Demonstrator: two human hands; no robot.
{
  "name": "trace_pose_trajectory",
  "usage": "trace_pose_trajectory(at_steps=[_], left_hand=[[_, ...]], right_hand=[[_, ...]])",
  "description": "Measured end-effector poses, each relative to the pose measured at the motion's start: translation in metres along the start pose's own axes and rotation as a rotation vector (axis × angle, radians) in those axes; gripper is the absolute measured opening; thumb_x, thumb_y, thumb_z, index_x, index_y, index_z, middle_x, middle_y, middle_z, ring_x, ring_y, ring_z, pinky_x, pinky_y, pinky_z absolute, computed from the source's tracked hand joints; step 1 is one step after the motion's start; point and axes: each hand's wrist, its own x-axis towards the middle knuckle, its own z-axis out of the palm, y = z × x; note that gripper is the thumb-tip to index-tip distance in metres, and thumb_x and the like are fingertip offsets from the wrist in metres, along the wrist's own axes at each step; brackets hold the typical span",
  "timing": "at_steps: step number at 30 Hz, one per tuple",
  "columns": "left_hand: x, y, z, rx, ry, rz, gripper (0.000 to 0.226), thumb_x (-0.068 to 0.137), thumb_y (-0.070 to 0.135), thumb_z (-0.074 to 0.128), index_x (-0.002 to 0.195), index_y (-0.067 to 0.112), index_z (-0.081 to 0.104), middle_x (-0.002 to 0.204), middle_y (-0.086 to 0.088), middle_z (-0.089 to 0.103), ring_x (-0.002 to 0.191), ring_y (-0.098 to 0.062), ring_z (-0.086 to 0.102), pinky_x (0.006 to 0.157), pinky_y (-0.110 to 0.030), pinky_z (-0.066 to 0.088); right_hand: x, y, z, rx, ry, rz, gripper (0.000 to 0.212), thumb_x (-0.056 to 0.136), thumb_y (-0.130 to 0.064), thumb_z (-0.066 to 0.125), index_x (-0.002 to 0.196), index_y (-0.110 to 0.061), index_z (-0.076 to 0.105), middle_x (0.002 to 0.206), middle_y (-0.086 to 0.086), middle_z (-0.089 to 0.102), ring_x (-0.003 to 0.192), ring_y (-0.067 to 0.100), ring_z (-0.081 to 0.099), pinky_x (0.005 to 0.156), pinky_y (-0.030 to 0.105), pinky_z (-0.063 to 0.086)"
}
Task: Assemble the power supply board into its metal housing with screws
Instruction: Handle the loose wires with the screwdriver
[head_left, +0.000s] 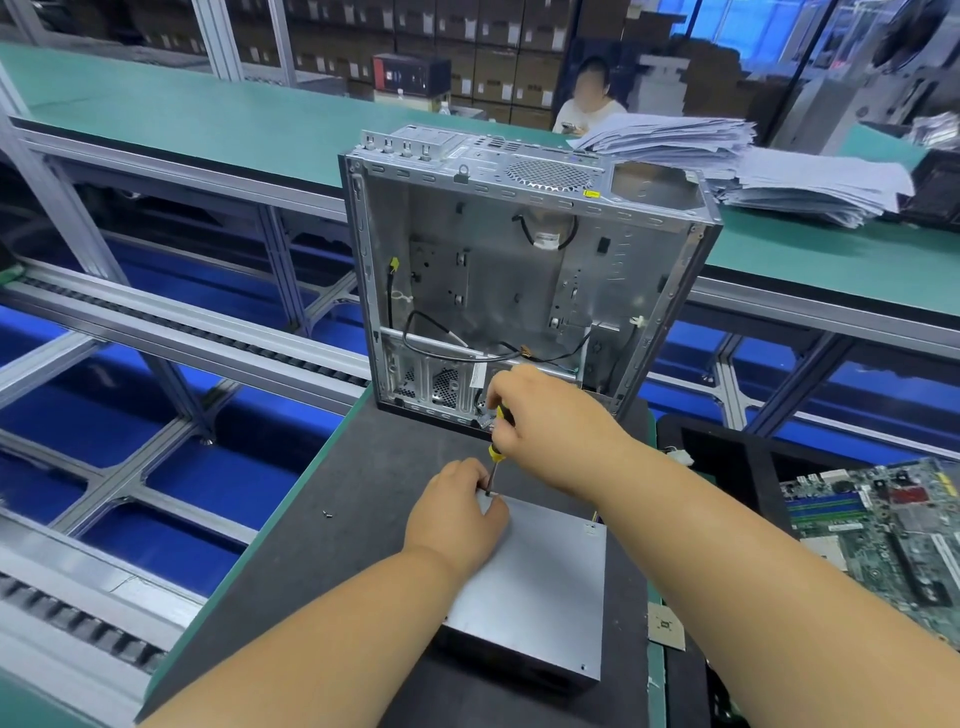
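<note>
A grey metal power supply housing (540, 587) lies flat on the dark mat (363, 525) in front of me. My right hand (540, 415) grips a yellow-and-black screwdriver (497, 441) held upright, its tip at the housing's far left corner. My left hand (457, 514) rests on that corner, fingertips pinching around the screwdriver's shaft near the tip; any screw under them is hidden. Loose screws (327, 514) lie on the mat to the left.
An open computer case (524, 270) stands upright just behind the housing, cables hanging inside. A green motherboard (893, 530) lies at the right on a black tray. Stacked papers (737, 166) sit on the far green bench, where a person sits. A conveyor runs at left.
</note>
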Motion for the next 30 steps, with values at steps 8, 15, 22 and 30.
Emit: trace_pose_trajectory(at_steps=[8,15,22,30], left_hand=[[0.0003,-0.0007,0.0005,-0.024,-0.004,-0.005,0.012,0.084,0.032,0.058,0.088,0.023,0.051,0.093,0.010,0.052,0.088,-0.015,0.051,0.070,-0.036,0.049],[0.0004,-0.0007,0.0005,-0.011,-0.006,-0.006,0.012,0.086,0.031,0.057,0.088,0.022,0.050,0.093,0.009,0.051,0.087,-0.016,0.051,0.071,-0.036,0.048],[0.0001,-0.0010,-0.0004,-0.016,-0.016,-0.009,0.012,0.084,0.034,0.056,0.086,0.025,0.049,0.093,0.010,0.051,0.086,-0.014,0.051,0.067,-0.036,0.048],[0.0003,0.0006,-0.0009,-0.004,-0.006,-0.005,0.014,0.086,0.030,0.058,0.086,0.019,0.049,0.092,0.006,0.051,0.085,-0.017,0.051,0.070,-0.038,0.048]], right_hand=[[-0.0016,0.0052,0.0064,-0.137,0.057,0.047,0.032,0.098,-0.053,0.045,0.085,-0.025,0.046,0.071,-0.007,0.046,0.074,0.021,0.049,0.051,0.029,0.027],[-0.0016,0.0041,0.0031,0.044,0.008,-0.005,0.014,0.095,-0.025,0.048,0.105,-0.019,0.054,0.104,0.000,0.056,0.087,0.024,0.054,0.070,0.037,0.046],[0.0016,0.0074,0.0046,-0.074,0.021,0.028,0.029,0.096,-0.051,0.051,0.090,-0.023,0.045,0.076,-0.006,0.053,0.077,0.022,0.050,0.053,0.030,0.030],[-0.0019,0.0030,0.0071,0.132,0.007,-0.004,0.019,0.097,-0.028,0.053,0.114,-0.021,0.053,0.104,-0.003,0.055,0.093,0.023,0.056,0.078,0.038,0.048]])
